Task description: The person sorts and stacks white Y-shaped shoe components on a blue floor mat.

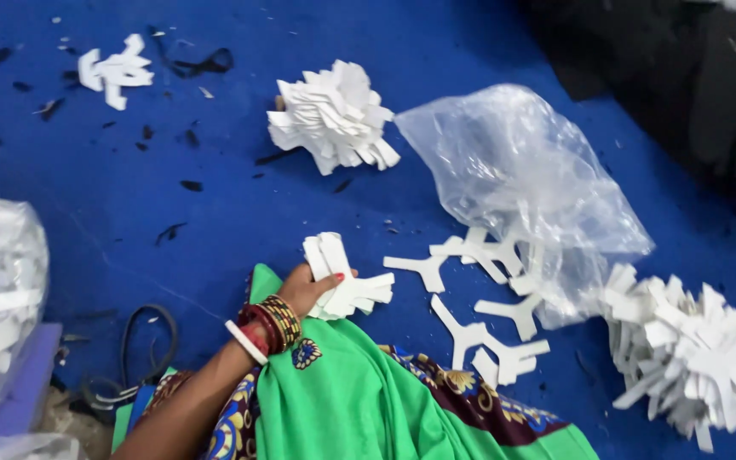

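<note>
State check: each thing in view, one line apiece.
left hand: gripping a small stack of white cutouts, resting on green cloth
right hand: not in view
clear bag: open, crumpled, lying on its side
loose cutouts: scattered flat at the bag's mouth
top pile: fanned stack, untouched
right pile: fanned stack, untouched
far-left cutouts: small heap, apart
blue floor: littered with dark scraps

Blue floor covering [215, 213], dark scraps scattered; black heap [692, 77] top right.
</note>
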